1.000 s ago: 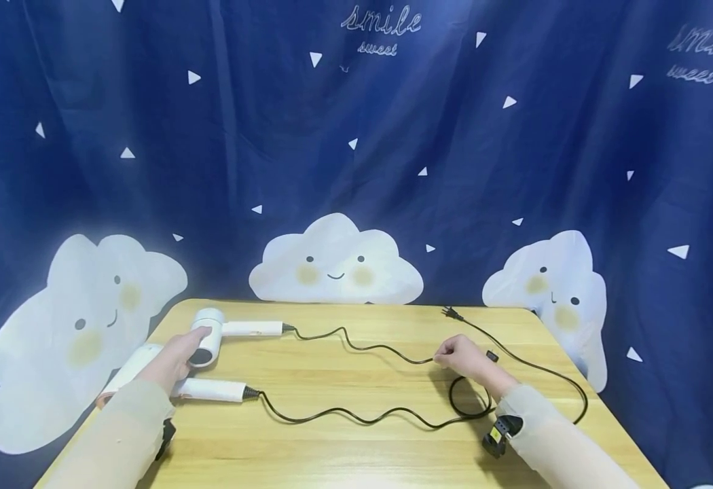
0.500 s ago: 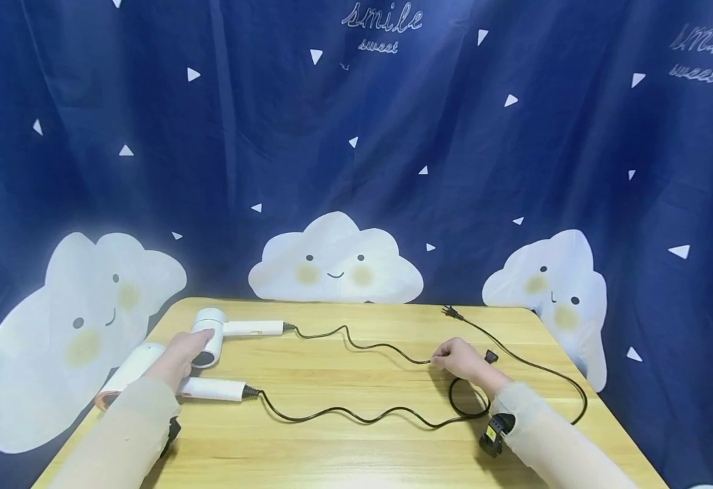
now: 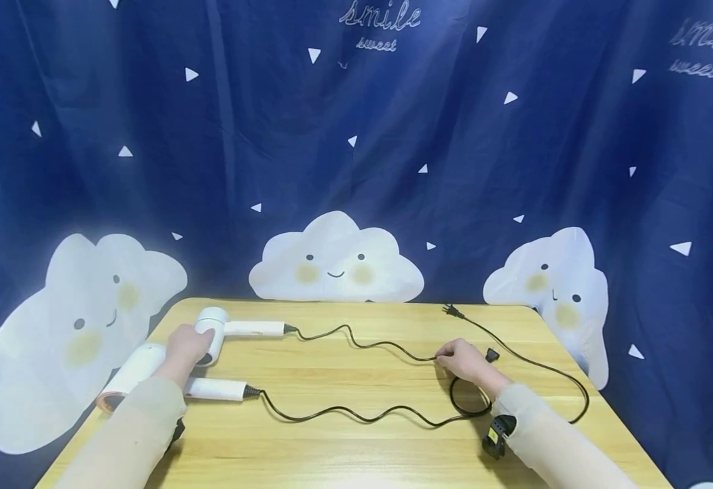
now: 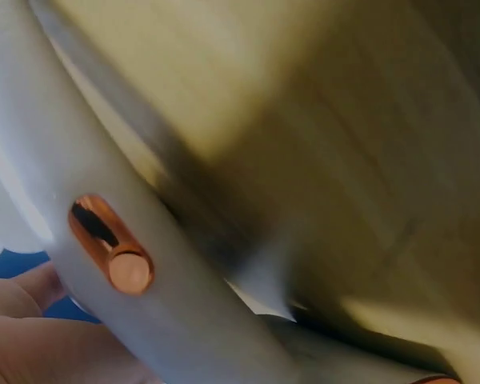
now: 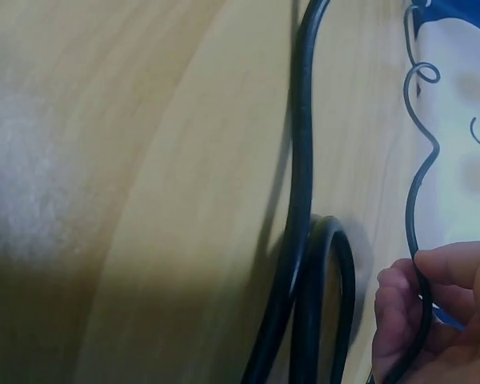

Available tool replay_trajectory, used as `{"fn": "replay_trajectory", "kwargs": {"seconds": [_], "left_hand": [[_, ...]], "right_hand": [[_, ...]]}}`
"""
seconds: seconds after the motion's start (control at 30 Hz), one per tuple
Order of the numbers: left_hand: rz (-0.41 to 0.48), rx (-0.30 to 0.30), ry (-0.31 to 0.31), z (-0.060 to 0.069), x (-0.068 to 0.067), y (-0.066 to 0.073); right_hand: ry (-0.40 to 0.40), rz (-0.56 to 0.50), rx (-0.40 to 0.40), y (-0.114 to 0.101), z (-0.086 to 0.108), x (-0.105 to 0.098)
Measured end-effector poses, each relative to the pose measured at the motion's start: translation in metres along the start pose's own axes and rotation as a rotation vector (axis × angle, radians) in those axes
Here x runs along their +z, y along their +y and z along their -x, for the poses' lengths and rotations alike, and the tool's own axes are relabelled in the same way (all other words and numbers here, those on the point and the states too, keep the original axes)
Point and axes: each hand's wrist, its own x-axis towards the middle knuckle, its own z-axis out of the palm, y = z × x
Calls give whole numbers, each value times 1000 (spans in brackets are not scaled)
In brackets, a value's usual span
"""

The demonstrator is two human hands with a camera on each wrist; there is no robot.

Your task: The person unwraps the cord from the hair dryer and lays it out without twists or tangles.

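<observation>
Two white hair dryers lie at the left of the table in the head view. My left hand point(image 3: 187, 348) grips the barrel of the far hair dryer point(image 3: 212, 335), whose handle points right. Below my left wrist lies the near hair dryer point(image 3: 216, 389), with a copper-coloured rim on its barrel; my arm covers its middle. In the left wrist view, a pale handle with a copper-coloured switch point(image 4: 130, 270) crosses in front of my hand. My right hand point(image 3: 463, 360) pinches the black cord point(image 5: 412, 200) of the far dryer between thumb and fingers.
The near dryer's black cord point(image 3: 369, 420) runs in waves across the wooden table point(image 3: 307, 455) to a loop point(image 3: 454, 401) under my right wrist. A two-pin plug point(image 3: 452, 311) lies near the far edge. Behind hangs a blue curtain point(image 3: 356, 176) with clouds.
My left hand has shifted slightly to the right on the far dryer, whose barrel has turned a little. The right hand stays nearly in place on the cord.
</observation>
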Motion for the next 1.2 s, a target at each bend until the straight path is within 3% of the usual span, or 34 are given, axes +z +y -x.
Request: {"fn": "replay_trajectory", "kwargs": {"seconds": [0.27, 0.6, 1.2], "left_hand": [[-17, 20, -27, 1, -5, 0], [4, 9, -20, 0, -4, -3], [14, 14, -7, 0, -3, -5]], "right_hand": [[38, 125, -47, 4, -2, 2], [65, 184, -43, 6, -4, 2], [73, 169, -25, 12, 2, -5]]}}
